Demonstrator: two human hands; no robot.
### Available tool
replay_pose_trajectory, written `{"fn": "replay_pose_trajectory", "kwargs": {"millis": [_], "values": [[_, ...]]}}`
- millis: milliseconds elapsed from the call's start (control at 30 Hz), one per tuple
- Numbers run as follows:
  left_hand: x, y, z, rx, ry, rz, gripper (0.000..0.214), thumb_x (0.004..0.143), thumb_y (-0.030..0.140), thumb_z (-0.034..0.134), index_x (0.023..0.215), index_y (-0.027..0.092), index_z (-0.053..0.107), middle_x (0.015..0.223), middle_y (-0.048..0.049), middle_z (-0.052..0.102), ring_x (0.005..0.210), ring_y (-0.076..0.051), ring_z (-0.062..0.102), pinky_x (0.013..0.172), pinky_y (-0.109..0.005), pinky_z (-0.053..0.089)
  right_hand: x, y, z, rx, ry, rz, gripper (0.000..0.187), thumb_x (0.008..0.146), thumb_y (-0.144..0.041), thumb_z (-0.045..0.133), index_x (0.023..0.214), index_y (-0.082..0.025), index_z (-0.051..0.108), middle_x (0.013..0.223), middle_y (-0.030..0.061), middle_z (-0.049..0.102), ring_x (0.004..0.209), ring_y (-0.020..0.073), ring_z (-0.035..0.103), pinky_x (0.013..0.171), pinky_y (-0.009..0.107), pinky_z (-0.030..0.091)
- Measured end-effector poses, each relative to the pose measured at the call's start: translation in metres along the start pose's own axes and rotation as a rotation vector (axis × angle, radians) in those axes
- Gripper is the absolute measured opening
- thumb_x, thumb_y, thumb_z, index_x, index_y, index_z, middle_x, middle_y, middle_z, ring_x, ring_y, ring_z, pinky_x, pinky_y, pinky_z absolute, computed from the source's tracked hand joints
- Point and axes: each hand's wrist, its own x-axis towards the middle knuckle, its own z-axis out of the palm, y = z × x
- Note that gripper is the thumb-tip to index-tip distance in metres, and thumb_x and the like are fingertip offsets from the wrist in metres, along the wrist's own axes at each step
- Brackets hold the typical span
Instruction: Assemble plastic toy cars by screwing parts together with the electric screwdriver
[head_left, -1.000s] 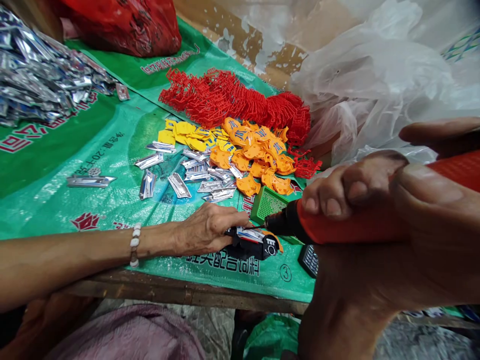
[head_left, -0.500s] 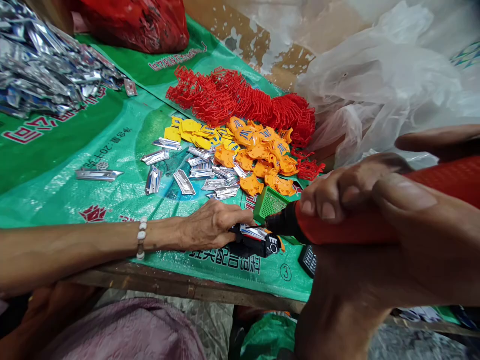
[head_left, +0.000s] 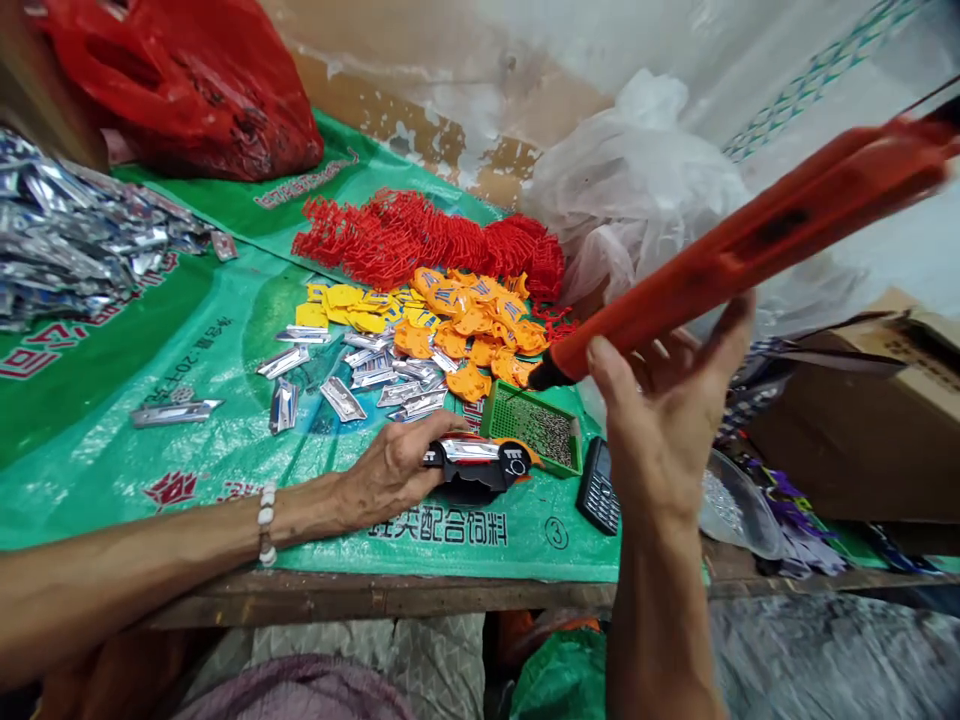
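Observation:
My left hand [head_left: 394,465] pinches the end of a black toy car body [head_left: 476,480] with a silver strip and orange edges, holding it on the green sheet. In my right hand [head_left: 660,430] is a red electric screwdriver [head_left: 742,240], gripped between thumb and fingers. Its black nose points down and left over a small green basket [head_left: 576,440] of small screws, just behind the car body. Silver strips [head_left: 343,398] lie scattered beyond my left hand. Orange parts [head_left: 471,382] with blue marks are heaped behind the basket.
Yellow pieces [head_left: 341,298] and a long pile of red frames [head_left: 420,240] lie farther back. Silver parts [head_left: 90,240] heap at the left, near a red bag [head_left: 195,90]. A black phone [head_left: 598,488], a clear bowl [head_left: 765,535] and a cardboard box [head_left: 840,440] stand on the right.
My right hand has drawn the screwdriver back from the car body, raising its rear end and bringing its nose over the basket. The left hand still holds the car body.

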Motion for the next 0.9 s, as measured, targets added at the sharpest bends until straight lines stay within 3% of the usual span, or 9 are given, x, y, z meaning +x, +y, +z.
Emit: {"fn": "replay_pose_trajectory", "kwargs": {"millis": [67,133,233,333,467,567,667,767,900], "values": [[0.002,0.005,-0.003,0.015,0.093,-0.021,0.046,0.073,0.001,0.049,0.115,0.017,0.055,0.104,-0.0035,0.071,0.093,-0.017,0.069,0.081,-0.030,0.058,-0.024,0.006,-0.014,-0.033,0.181,0.004,0.069,0.071,-0.029,0.079,0.132,-0.023,0.046,0.111,0.0039,0.062,0.102,0.0163,0.062,0.093,0.034,0.049],[0.004,0.008,-0.005,0.043,0.182,-0.023,0.044,0.074,0.001,0.049,0.115,0.018,0.055,0.105,-0.0029,0.071,0.094,-0.017,0.070,0.082,-0.029,0.059,-0.055,0.009,-0.024,-0.052,0.249,0.155,0.033,0.076,-0.035,0.075,0.102,-0.019,0.063,0.089,0.0019,0.066,0.081,0.0139,0.065,0.079,0.028,0.052],[0.004,0.009,-0.003,0.091,0.269,-0.005,0.041,0.077,0.003,0.049,0.114,0.018,0.054,0.103,-0.0029,0.072,0.091,-0.016,0.071,0.080,-0.028,0.060,-0.101,0.012,-0.021,0.087,-0.121,0.508,0.032,0.076,-0.047,0.072,0.084,-0.016,0.068,0.070,0.0044,0.068,0.056,0.0142,0.062,0.055,0.026,0.052],[-0.001,0.007,0.001,0.159,0.222,0.065,0.051,0.076,0.001,0.047,0.123,0.018,0.050,0.109,-0.0053,0.070,0.097,-0.017,0.070,0.084,-0.029,0.060,-0.128,0.010,-0.002,0.303,-0.239,0.673,0.040,0.075,-0.050,0.072,0.096,-0.016,0.069,0.077,0.0062,0.072,0.055,0.0142,0.061,0.055,0.027,0.054],[-0.009,0.010,0.000,0.191,0.088,0.211,0.067,0.079,0.003,0.045,0.143,0.021,0.038,0.132,-0.0103,0.059,0.124,-0.023,0.058,0.105,-0.041,0.051,-0.128,0.007,0.010,0.431,-0.157,0.654,0.035,0.076,-0.049,0.072,0.090,-0.017,0.071,0.085,0.0063,0.072,0.062,0.0151,0.061,0.059,0.026,0.054],[-0.012,0.021,-0.009,0.175,-0.050,0.233,0.077,0.082,0.008,0.048,0.154,0.023,0.022,0.149,-0.0128,0.044,0.139,-0.028,0.042,0.115,-0.049,0.040,-0.126,0.012,-0.002,0.513,-0.253,0.603,0.029,0.080,-0.045,0.070,0.093,-0.020,0.075,0.087,0.0053,0.073,0.064,0.0151,0.061,0.062,0.027,0.054],[-0.013,0.036,-0.017,0.151,-0.190,0.165,0.081,0.085,0.021,0.054,0.156,0.023,0.015,0.157,-0.0128,0.033,0.143,-0.032,0.035,0.115,-0.052,0.038,-0.132,0.024,-0.018,0.603,-0.332,0.628,0.025,0.080,-0.043,0.071,0.097,-0.025,0.077,0.094,0.0048,0.074,0.082,0.0191,0.067,0.079,0.030,0.055],[-0.014,0.045,-0.010,0.134,-0.128,0.097,0.089,0.084,0.037,0.067,0.156,0.026,0.017,0.152,-0.0150,0.041,0.134,-0.034,0.048,0.108,-0.052,0.046,-0.141,0.035,-0.027,0.672,-0.361,0.666,0.028,0.077,-0.045,0.073,0.096,-0.025,0.078,0.094,0.0057,0.075,0.093,0.0241,0.069,0.094,0.040,0.052],[-0.014,0.051,0.013,0.109,-0.007,0.029,0.089,0.082,0.043,0.073,0.154,0.025,0.024,0.131,-0.0133,0.061,0.111,-0.028,0.066,0.097,-0.043,0.056,-0.150,0.040,-0.031,0.720,-0.434,0.691,0.030,0.071,-0.046,0.077,0.085,-0.020,0.080,0.081,0.0077,0.075,0.080,0.0250,0.070,0.088,0.043,0.055]]}}
